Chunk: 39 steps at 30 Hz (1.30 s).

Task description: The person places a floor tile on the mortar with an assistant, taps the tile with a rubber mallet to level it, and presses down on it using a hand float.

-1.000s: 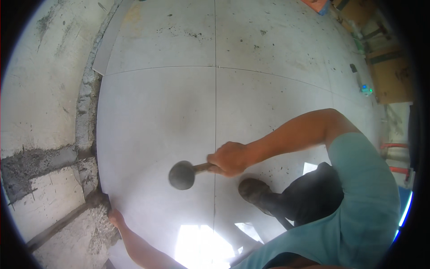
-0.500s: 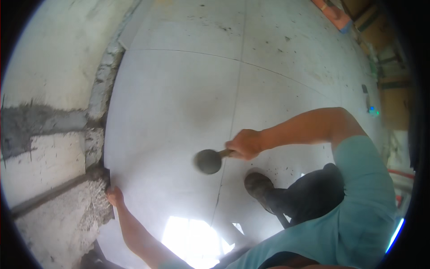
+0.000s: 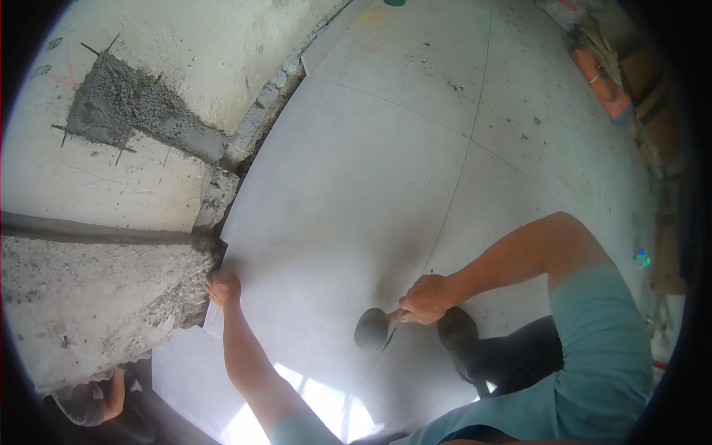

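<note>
My right hand is closed round the handle of a rubber mallet with a rounded dark head, held low over a large light-grey floor tile beside a seam. My left hand has its fingers curled over the tile's edge at the left, next to rough, chipped concrete at the base of the wall. My dark shoe rests on the tiles right of the mallet.
Another person's arm shows at the bottom left beyond the concrete. Along the right lie an orange-and-blue item, cardboard and a small device with a green light. A small green object is at the top.
The view has swung, showing more patched wall and another person's arm at bottom left. My right hand and the mallet have moved right and down in the picture; my left hand sits higher.
</note>
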Tool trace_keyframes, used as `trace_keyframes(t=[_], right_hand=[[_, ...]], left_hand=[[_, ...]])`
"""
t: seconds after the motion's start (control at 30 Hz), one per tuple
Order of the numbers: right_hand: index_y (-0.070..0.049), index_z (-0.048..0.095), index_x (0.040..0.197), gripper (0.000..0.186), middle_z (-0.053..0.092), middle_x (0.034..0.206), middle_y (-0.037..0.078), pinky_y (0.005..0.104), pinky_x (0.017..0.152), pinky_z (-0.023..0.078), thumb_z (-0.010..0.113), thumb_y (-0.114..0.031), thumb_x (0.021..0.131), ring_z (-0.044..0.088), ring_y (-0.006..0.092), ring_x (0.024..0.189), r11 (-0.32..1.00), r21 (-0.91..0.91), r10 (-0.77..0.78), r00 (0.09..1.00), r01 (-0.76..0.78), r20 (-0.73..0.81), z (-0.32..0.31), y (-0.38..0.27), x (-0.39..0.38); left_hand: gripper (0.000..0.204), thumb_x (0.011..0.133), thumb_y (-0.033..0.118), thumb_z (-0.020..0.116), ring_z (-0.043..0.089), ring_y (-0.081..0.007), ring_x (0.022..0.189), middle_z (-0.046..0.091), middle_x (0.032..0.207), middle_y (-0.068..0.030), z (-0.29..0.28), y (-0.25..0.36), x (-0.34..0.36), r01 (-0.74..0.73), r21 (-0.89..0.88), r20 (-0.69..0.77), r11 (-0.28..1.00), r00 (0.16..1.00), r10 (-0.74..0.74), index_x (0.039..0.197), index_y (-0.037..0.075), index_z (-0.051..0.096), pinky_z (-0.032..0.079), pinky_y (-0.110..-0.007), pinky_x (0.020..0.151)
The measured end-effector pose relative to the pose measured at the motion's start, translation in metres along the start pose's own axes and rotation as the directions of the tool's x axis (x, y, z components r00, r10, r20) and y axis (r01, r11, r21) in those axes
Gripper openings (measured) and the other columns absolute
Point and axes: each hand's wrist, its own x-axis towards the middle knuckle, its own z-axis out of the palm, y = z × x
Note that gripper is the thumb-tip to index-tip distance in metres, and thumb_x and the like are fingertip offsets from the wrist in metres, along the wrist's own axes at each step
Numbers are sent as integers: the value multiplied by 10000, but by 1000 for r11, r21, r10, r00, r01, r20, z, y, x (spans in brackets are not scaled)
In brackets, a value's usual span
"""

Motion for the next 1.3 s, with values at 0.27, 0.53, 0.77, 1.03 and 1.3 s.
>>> trace_keyframes(t=[0.27, 0.53, 0.77, 1.03, 1.3], right_hand=[[-22, 601, 1013, 401, 691, 837, 180, 477, 695, 547, 527, -413, 962, 688, 377, 822, 991, -128, 22, 998, -30, -61, 22, 25, 27], [-21, 599, 922, 388, 663, 731, 196, 485, 617, 532, 592, -409, 922, 674, 376, 684, 961, -274, -10, 986, -36, -165, 36, 26, 35], [-21, 602, 883, 335, 664, 772, 211, 542, 683, 501, 581, -354, 919, 638, 438, 723, 930, -366, -102, 982, 37, -159, 31, -37, 80], [3, 600, 1068, 270, 657, 931, 268, 522, 722, 501, 544, -231, 946, 622, 483, 877, 934, -298, -257, 952, 199, -168, 52, -164, 157], [-56, 593, 929, 282, 669, 785, 140, 481, 682, 515, 643, -331, 889, 653, 370, 737, 751, -439, -581, 809, 493, -86, 45, -241, 182]], left_hand=[[673, 836, 497, 615, 427, -377, 1311, 491, 1371, -215, -5, 7, 16, -89, 72, 79, 993, 993, 83, 1331, 51, 521, 385, -478, 1069], [824, 829, 398, 687, 223, -360, 1464, 229, 1585, -187, 12, -118, -83, -203, -320, -27, 925, 978, 206, 1513, 160, 294, 273, -446, 1176], [746, 926, 458, 511, 56, -365, 1505, 92, 1624, -154, 16, -303, -402, -155, 78, 388, 985, 915, 113, 1544, 175, 204, 40, -580, 1193], [655, 935, 496, 466, 169, -315, 1491, 257, 1598, -87, 23, -300, -444, -115, -197, 138, 974, 980, 144, 1498, 187, 337, 109, -564, 1188], [678, 919, 446, 493, 148, -327, 1497, 224, 1615, -71, 25, -332, -458, -83, -73, 42, 994, 995, 86, 1524, 198, 310, 74, -591, 1179]])
